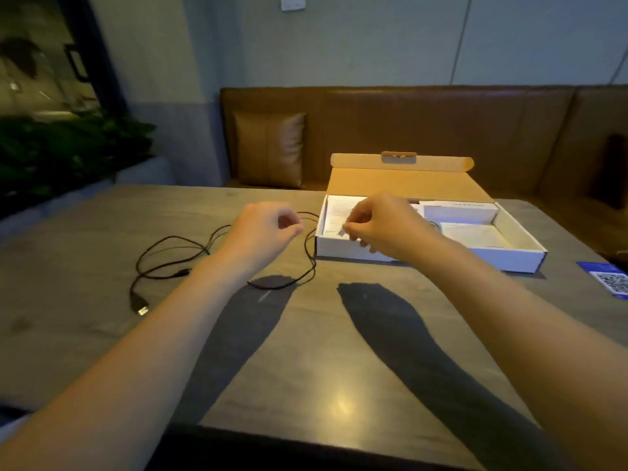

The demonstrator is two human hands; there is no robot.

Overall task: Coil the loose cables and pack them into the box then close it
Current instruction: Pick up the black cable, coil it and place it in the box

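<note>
Two hands work a cable beside an open box.
Head view: left hand (263, 229) pinches the black cable (170, 256) lying left of the box (424, 229); right hand (380, 229) pinches its pale end at the box's left wall.

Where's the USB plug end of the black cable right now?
In the head view, the USB plug lies on the table at the left, near side of the black cable tangle, just outside the left forearm and far from the open box.
</note>
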